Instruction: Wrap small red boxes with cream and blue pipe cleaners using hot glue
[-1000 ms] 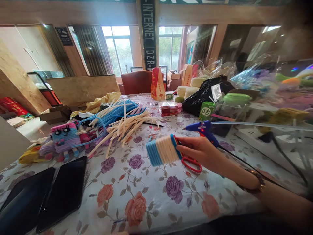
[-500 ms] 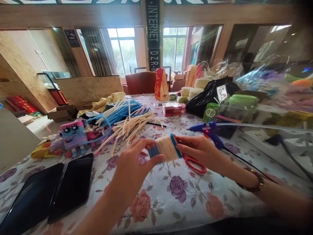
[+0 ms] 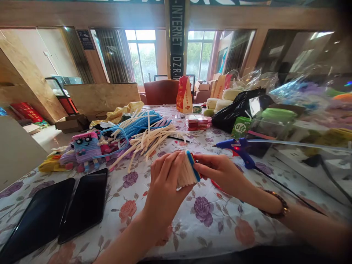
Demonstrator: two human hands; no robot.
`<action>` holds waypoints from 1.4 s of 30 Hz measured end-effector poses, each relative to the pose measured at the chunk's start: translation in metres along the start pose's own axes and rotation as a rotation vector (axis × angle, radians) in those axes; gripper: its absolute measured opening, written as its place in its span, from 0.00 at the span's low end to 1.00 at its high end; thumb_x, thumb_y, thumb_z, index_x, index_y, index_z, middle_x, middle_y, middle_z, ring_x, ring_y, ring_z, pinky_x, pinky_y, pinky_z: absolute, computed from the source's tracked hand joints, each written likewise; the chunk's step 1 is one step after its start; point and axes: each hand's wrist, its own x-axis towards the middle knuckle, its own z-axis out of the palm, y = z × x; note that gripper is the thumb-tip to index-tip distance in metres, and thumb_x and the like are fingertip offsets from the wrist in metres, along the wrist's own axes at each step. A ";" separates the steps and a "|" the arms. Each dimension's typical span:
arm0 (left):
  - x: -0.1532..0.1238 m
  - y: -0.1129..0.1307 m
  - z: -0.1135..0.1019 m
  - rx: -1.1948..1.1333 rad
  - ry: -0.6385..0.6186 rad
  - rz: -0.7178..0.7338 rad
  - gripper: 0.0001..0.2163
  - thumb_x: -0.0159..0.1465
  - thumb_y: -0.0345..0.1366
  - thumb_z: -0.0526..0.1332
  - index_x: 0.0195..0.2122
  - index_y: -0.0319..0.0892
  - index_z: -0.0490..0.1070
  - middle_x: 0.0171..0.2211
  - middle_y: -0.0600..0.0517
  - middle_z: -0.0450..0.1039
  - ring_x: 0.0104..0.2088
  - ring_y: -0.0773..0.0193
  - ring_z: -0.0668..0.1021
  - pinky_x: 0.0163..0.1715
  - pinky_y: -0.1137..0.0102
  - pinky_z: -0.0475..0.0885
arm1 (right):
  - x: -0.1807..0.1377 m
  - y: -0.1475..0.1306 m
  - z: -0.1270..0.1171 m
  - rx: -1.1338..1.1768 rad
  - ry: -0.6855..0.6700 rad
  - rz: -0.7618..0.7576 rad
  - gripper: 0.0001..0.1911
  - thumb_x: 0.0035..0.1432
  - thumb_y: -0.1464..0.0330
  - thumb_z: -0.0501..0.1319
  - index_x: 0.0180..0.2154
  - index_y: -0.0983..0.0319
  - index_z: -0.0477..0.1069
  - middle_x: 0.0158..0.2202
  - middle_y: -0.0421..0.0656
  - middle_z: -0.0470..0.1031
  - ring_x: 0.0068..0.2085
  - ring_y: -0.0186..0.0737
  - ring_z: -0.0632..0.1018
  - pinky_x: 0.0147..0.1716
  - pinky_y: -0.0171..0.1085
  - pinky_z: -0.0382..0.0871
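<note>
A small box-shaped piece wrapped in cream fuzzy strips [image 3: 186, 174], with a blue band along its right edge, is held in the air over the table. My left hand [image 3: 165, 178] is closed round its left part, fingers over the top and thumb below. At the blue end, my right hand [image 3: 220, 171] pinches the right side, where a bit of red shows. Red-handled scissors [image 3: 217, 185] lie under my right hand, mostly hidden. Loose cream chenille stems [image 3: 150, 137] and blue chenille stems [image 3: 147, 121] are piled behind my left hand.
A blue glue gun [image 3: 242, 148] with a lit red light lies right of my hands, its cord trailing right. Two black tablet-like slabs [image 3: 85, 205] lie at left. A fuzzy character doll [image 3: 86, 148] stands behind them. Small red boxes [image 3: 196, 123] and a black bag [image 3: 239, 110] sit farther back.
My left hand has shifted from pinching the wrapped piece's left end to wrapping over it, covering its blue left part. The piece has tilted; my right hand stays at its right end.
</note>
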 end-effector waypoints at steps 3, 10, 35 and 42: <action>-0.001 -0.001 0.001 -0.005 0.034 0.031 0.27 0.56 0.37 0.65 0.56 0.44 0.57 0.49 0.46 0.68 0.51 0.54 0.68 0.53 0.59 0.63 | -0.001 0.001 0.004 0.011 0.034 0.013 0.18 0.54 0.64 0.57 0.45 0.60 0.76 0.26 0.39 0.72 0.24 0.30 0.64 0.22 0.30 0.59; -0.003 -0.005 0.004 -0.017 0.069 0.113 0.26 0.56 0.34 0.65 0.55 0.40 0.60 0.49 0.45 0.69 0.50 0.55 0.68 0.54 0.60 0.63 | -0.003 0.003 0.003 -0.081 0.054 -0.078 0.17 0.56 0.65 0.55 0.45 0.59 0.76 0.24 0.36 0.70 0.23 0.28 0.62 0.20 0.29 0.56; 0.004 -0.015 0.012 -0.319 -0.006 -0.230 0.27 0.53 0.42 0.67 0.55 0.51 0.64 0.49 0.51 0.68 0.50 0.58 0.71 0.50 0.62 0.67 | -0.001 0.007 -0.003 -0.182 -0.042 -0.107 0.14 0.60 0.67 0.51 0.37 0.65 0.74 0.18 0.34 0.59 0.20 0.27 0.59 0.18 0.28 0.53; 0.005 -0.018 0.011 -0.342 -0.027 -0.260 0.28 0.51 0.41 0.68 0.53 0.50 0.65 0.49 0.51 0.68 0.49 0.58 0.71 0.50 0.62 0.67 | 0.000 0.008 -0.002 -0.135 -0.061 -0.065 0.15 0.60 0.67 0.51 0.38 0.65 0.75 0.18 0.35 0.61 0.20 0.27 0.61 0.18 0.29 0.54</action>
